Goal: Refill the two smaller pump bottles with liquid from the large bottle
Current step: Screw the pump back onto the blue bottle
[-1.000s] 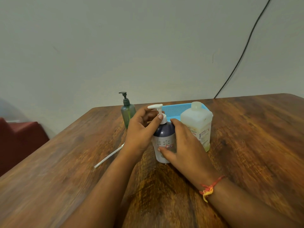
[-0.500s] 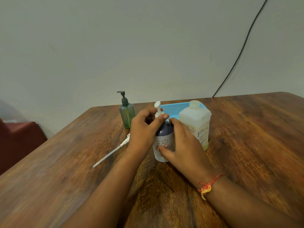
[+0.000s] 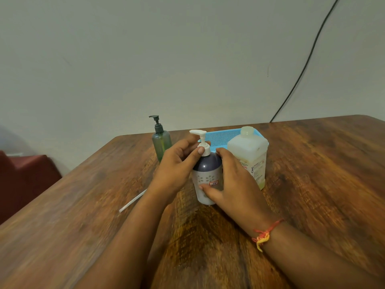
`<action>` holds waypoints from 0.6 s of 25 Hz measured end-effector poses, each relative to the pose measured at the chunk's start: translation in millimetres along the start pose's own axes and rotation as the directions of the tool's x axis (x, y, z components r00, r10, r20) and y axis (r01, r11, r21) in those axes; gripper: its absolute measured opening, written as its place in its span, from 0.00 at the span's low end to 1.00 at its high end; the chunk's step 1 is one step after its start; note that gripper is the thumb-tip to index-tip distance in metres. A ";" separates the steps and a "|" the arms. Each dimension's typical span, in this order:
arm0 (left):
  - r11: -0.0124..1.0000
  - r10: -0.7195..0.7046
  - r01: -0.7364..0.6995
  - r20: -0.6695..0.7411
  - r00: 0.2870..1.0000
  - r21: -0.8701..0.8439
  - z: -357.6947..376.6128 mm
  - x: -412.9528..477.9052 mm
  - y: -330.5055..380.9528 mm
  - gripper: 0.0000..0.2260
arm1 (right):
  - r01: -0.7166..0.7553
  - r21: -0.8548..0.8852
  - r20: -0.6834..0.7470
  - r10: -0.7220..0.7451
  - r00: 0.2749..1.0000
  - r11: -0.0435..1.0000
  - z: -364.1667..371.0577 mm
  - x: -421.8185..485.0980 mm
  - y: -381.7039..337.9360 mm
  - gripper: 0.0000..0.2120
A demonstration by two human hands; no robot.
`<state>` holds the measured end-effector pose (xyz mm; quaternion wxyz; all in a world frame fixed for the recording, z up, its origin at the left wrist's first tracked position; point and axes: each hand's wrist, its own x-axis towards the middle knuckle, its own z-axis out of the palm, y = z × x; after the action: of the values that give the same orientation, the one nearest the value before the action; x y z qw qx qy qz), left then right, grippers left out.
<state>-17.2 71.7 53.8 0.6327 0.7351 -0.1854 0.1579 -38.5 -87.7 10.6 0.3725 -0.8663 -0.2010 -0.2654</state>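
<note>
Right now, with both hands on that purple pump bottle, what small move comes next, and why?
Probably another twist of the white pump collar by the left hand, while the right hand steadies the purple bottle upright. The pump sits on its neck; whether loosening or tightening, I cannot tell.

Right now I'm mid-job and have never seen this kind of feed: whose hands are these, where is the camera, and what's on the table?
There is no machine here: a person works with two bare hands, filmed by one wide-angle camera worn on the head, looking forward and down. On the wooden table stands a purple and white pump bottle. The right hand wraps its body to steady it, while the left hand grips the collar of its white pump. Behind to the left stands a green pump bottle. On the right is the large capped bottle, with a blue basket behind it. A thin white tube lies on the table beside the left forearm.
</note>
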 end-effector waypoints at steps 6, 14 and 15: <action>0.998 -0.051 0.049 0.054 0.997 0.051 15.1 -0.9 3.4 0.17 | -0.030 0.021 -0.002 0.030 1.000 0.999 1.9 1.0 2.0 0.41; 0.992 -0.095 0.084 -0.108 0.990 -0.098 11.3 -0.6 -4.5 0.18 | -0.053 0.054 0.006 0.053 0.999 0.997 2.4 -0.2 3.7 0.43; 0.992 -0.094 0.085 -0.093 0.991 -0.093 12.9 -0.6 -4.4 0.17 | -0.052 0.059 0.002 0.052 0.999 0.997 2.0 0.0 3.1 0.43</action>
<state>-15.7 59.5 47.8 0.6793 0.7054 -0.1280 0.1568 -36.2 -88.1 7.7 0.4048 -0.8599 -0.1862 -0.2491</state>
